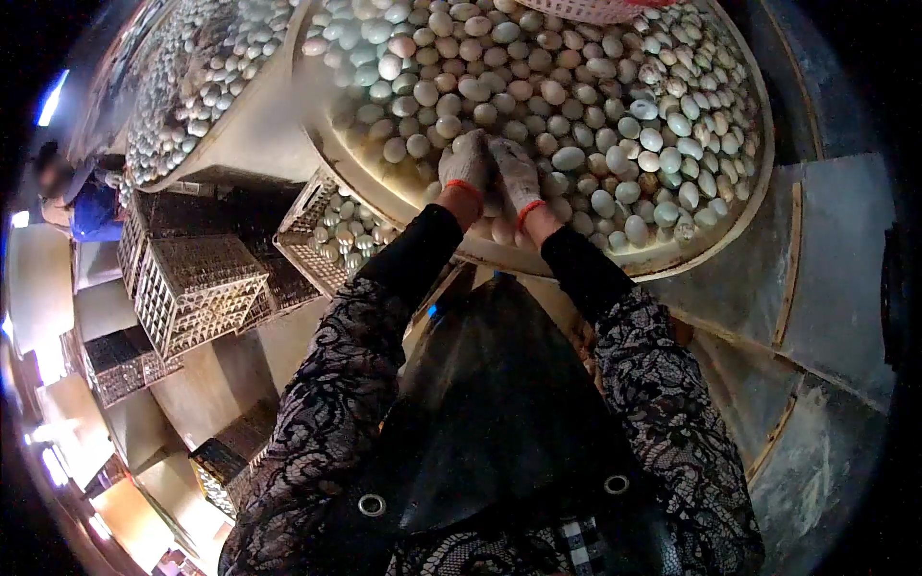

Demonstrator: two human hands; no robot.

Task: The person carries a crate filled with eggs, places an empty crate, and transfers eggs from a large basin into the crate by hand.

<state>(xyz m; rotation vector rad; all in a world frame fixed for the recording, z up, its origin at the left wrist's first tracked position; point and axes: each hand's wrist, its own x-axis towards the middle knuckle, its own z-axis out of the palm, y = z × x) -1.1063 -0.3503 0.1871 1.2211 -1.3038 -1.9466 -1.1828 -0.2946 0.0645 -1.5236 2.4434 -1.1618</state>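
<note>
My left hand (pixel 467 159) and my right hand (pixel 515 173) are close together above the near side of a large round tub (pixel 687 257). Each wears a pale knit glove with a red cuff. Their backs face me and the fingers curl down and inward, so whatever they close around is hidden. Pale whitish, bluish and greenish eggs (pixel 567 158) fill the tub and surround both hands. Some eggs also lie in the gap below my wrists, by the tub's near rim.
A pink basket (pixel 586 8) sits at the tub's far side. Left of it stand a crate of eggs (pixel 288 235), stacked crates (pixel 197 288) and another egg-filled tub (pixel 206 158). A person (pixel 91 206) in blue is at the far left. Grey panels (pixel 845 269) lie right.
</note>
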